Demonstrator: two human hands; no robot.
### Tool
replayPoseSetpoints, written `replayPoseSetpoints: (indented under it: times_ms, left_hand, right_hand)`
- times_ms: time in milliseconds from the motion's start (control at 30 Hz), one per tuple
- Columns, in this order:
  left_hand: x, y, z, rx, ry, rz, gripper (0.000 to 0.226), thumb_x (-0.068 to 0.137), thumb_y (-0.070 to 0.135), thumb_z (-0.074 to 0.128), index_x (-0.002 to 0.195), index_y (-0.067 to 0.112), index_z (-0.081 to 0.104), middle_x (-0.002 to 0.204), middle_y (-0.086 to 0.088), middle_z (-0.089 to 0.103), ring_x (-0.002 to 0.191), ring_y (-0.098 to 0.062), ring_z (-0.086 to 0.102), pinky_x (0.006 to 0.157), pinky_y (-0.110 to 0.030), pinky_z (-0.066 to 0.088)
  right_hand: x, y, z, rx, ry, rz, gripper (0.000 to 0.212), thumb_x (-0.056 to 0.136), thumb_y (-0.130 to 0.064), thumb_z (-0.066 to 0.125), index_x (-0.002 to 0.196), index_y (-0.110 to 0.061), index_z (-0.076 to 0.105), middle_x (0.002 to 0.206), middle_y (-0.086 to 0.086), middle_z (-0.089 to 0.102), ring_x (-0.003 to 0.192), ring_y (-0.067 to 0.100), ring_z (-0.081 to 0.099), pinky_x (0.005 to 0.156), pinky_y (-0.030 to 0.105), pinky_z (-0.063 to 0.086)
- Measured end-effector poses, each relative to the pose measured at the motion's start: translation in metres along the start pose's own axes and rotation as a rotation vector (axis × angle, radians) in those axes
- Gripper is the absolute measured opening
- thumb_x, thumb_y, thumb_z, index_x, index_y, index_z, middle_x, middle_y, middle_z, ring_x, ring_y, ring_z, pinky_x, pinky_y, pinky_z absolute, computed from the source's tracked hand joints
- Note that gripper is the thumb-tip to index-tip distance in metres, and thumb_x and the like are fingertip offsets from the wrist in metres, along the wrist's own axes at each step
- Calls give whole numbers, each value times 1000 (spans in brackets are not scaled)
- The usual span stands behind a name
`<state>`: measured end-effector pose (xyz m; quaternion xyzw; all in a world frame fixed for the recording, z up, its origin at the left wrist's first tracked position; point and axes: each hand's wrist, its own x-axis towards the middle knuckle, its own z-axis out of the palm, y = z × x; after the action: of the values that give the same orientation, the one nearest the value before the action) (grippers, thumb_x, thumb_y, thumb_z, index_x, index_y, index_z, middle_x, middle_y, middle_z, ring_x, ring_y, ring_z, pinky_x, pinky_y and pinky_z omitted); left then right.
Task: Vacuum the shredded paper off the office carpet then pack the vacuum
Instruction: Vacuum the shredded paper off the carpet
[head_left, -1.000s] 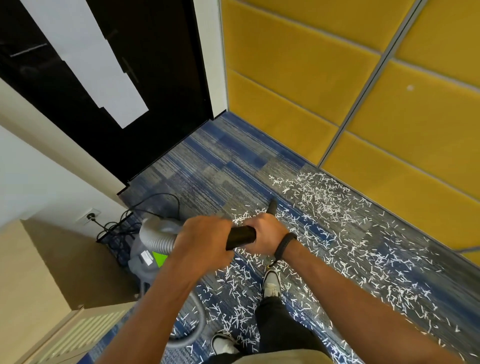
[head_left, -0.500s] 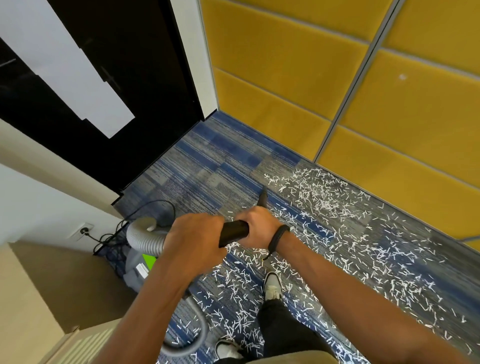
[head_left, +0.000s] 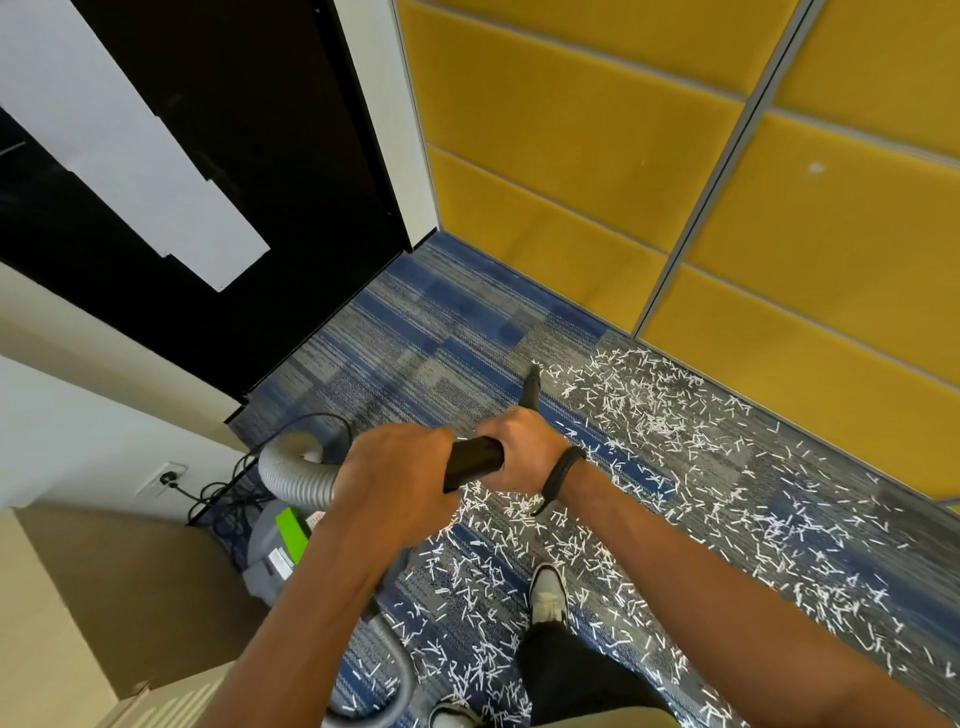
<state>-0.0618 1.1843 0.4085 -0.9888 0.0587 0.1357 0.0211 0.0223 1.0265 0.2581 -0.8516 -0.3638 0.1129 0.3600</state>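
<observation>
White shredded paper (head_left: 649, 467) litters blue-grey carpet (head_left: 415, 338); grey vacuum (head_left: 275, 545) sits left.

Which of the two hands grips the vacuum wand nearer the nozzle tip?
The right hand, the one with the black wristband, grips the black wand closer to the nozzle tip. The left hand holds farther back, by the grey hose.

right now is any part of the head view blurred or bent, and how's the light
Head view: wide-angle bend curves the door frame and yellow wall panels; even bright light, no glare; shredded paper sharp, left hand and right hand slightly soft.
</observation>
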Motion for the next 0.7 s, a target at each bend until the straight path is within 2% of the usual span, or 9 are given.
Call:
replayPoseSetpoints:
  times_ms: [133,200,300,400,467,600,700]
  left_hand:
    - [24,7,5,-15,-32,-16,36,91,47,70,120,27,61,85,10,53,79,-15,51,72,-30,38]
    - [32,10,6,-20,-31,-12,36,91,45,71,120,28,61,85,10,53,79,-16,51,72,-30,39]
    - [39,17,4,-17,-14,7,37,90,45,72,121,29,62,84,11,51,78,-15,49,71,-29,39]
    - [44,23,3,-29,-3,28,38,89,48,73,121,30,62,85,10,54,78,-14,49,72,-29,38]
    - [47,27,1,-44,-7,34,38,89,48,73,120,31,61,84,10,54,78,-13,48,72,-29,37]
    - [51,37,-2,-58,5,57,35,89,48,72,119,33,62,85,12,56,77,-12,48,73,-28,36]
    - [51,43,-3,-76,3,49,35,89,47,73,119,33,61,87,12,58,78,-10,48,72,-27,36]
  right_hand:
    - [14,21,-7,-7,-37,37,16,73,-34,67,68,-25,56,61,-8,62,56,12,59,57,35,54]
    - [15,26,-10,-10,-28,37,16,73,-28,70,68,-23,56,61,-8,61,56,13,59,57,35,55]
    - [9,32,-18,23,35,17,41,73,-20,79,68,-40,43,59,-22,47,55,5,51,57,26,49]
    - [2,38,-26,18,61,-1,49,73,-21,78,68,-47,37,59,-26,43,54,2,49,56,22,46]
    - [-3,43,-28,23,67,-9,45,73,-24,76,72,-49,38,60,-25,45,54,1,49,55,20,45]
    - [-13,57,-32,0,18,38,21,73,-35,69,71,-36,48,60,-13,59,54,8,57,54,32,54]
    - [-17,60,-35,-14,6,37,18,72,-32,67,70,-34,49,60,-16,55,54,7,54,56,33,54]
